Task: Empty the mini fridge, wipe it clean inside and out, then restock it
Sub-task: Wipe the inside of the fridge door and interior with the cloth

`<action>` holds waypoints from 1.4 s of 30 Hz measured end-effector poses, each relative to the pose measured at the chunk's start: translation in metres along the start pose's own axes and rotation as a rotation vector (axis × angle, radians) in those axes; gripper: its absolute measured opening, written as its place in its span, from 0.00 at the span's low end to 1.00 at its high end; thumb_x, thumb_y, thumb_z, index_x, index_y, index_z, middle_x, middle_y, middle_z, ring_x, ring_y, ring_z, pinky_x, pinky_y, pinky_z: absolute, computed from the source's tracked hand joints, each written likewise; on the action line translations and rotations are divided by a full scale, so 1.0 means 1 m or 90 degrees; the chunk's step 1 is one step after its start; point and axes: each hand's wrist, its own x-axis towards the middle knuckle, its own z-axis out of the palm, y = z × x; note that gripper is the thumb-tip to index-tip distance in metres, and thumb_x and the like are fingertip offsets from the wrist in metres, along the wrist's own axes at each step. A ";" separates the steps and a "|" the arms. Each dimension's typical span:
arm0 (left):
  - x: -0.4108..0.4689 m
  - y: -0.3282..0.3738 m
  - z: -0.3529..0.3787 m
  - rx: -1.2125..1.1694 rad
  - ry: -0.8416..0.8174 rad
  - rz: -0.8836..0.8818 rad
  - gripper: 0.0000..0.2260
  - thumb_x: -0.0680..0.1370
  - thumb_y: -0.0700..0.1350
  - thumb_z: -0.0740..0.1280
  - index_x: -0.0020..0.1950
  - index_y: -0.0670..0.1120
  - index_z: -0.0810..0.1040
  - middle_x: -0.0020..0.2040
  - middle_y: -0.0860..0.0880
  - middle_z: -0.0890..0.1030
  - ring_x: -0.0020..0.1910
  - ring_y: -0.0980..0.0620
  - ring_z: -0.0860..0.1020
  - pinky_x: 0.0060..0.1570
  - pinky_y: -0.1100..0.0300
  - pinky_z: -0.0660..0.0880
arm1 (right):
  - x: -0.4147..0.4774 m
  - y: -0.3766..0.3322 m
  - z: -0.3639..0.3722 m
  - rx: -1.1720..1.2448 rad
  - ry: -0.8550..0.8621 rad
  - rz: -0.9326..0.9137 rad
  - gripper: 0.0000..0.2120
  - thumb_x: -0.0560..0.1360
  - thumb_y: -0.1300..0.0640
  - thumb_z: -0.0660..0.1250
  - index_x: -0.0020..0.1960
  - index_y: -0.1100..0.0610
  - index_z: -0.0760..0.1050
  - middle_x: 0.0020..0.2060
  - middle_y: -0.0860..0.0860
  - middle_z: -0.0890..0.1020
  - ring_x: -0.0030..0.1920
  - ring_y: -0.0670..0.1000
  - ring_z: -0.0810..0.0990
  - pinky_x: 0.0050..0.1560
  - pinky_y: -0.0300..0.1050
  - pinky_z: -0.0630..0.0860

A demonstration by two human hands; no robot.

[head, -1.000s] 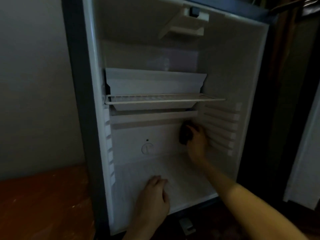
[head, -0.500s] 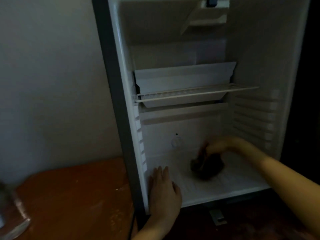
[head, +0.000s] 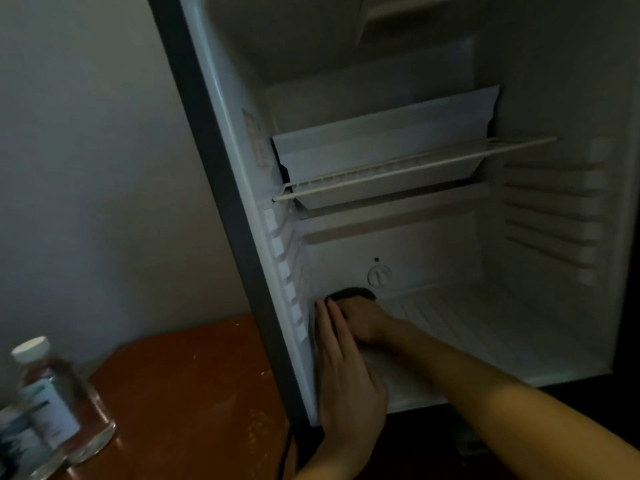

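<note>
right hand point(head: 365, 322): reaches from the right into the far left corner of the fridge floor, back of hand up, fingers bent down over the dark cloth and holding it; fingertips hidden under the hand
left hand point(head: 348, 372): fingers straight and together, laid flat, pointing far; holds nothing; lies along the left inner wall at the near left of the floor, fingertips touching the near side of the right hand
dark cloth point(head: 353, 293): small dark wad, only its far edge shows beyond the right hand's fingers; on the floor where floor meets back wall, far left corner, just below and left of the dial
mini fridge point(head: 221, 109): door open, white inside, dark outer frame down the left; no food or drink seen inside
fridge floor point(head: 485, 327): ribbed white, bare to the right of the hands
dial point(head: 379, 276): round, on the back wall, low, just above the cloth, small dark dot over it
wire shelf point(head: 415, 166): white, mid-height, spans left to right
tray point(head: 381, 147): white, angled, behind and under the shelf
side rails point(head: 554, 216): ridges on the right inner wall
wooden table point(head: 180, 393): reddish brown, left of the fridge, against the wall
bottles point(head: 48, 386): clear plastic, white cap, labels, at the table's near left edge; blurred
</note>
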 end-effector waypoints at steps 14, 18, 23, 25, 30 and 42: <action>-0.018 -0.009 -0.008 -0.092 -0.104 -0.025 0.27 0.82 0.60 0.44 0.79 0.48 0.55 0.78 0.49 0.57 0.77 0.50 0.54 0.73 0.58 0.50 | -0.115 0.049 -0.128 0.035 0.159 0.379 0.18 0.82 0.53 0.55 0.68 0.61 0.70 0.63 0.61 0.76 0.60 0.58 0.77 0.57 0.43 0.72; -0.020 -0.007 0.001 0.028 -0.105 0.012 0.35 0.83 0.53 0.35 0.62 0.41 0.79 0.61 0.40 0.79 0.60 0.41 0.79 0.61 0.44 0.72 | -0.132 0.095 -0.111 -0.268 0.055 0.241 0.31 0.79 0.36 0.49 0.75 0.54 0.64 0.72 0.56 0.68 0.69 0.58 0.69 0.71 0.47 0.60; -0.019 -0.004 0.003 0.075 -0.059 0.026 0.27 0.82 0.50 0.42 0.70 0.39 0.70 0.67 0.40 0.74 0.65 0.41 0.75 0.64 0.45 0.71 | -0.099 0.139 -0.072 0.027 0.141 0.202 0.13 0.79 0.64 0.62 0.63 0.58 0.74 0.61 0.56 0.77 0.64 0.55 0.73 0.65 0.31 0.62; -0.016 -0.003 0.000 0.074 -0.055 0.043 0.26 0.79 0.50 0.50 0.72 0.38 0.65 0.70 0.40 0.72 0.68 0.43 0.72 0.68 0.48 0.60 | -0.091 0.143 -0.073 0.215 0.197 0.256 0.12 0.74 0.68 0.68 0.55 0.58 0.79 0.53 0.57 0.80 0.55 0.55 0.78 0.53 0.24 0.70; -0.014 0.000 -0.008 0.061 -0.078 0.067 0.30 0.76 0.49 0.53 0.74 0.33 0.56 0.71 0.39 0.69 0.70 0.43 0.70 0.71 0.51 0.50 | -0.071 0.077 -0.055 0.277 0.090 0.199 0.13 0.76 0.67 0.65 0.60 0.60 0.78 0.52 0.50 0.80 0.49 0.40 0.80 0.49 0.23 0.72; -0.034 -0.004 -0.029 -0.055 -0.128 0.043 0.27 0.83 0.39 0.49 0.72 0.43 0.31 0.76 0.47 0.37 0.76 0.55 0.40 0.73 0.63 0.42 | -0.091 0.026 -0.030 0.240 -0.023 0.141 0.15 0.81 0.64 0.59 0.63 0.56 0.78 0.62 0.44 0.74 0.63 0.42 0.70 0.59 0.19 0.61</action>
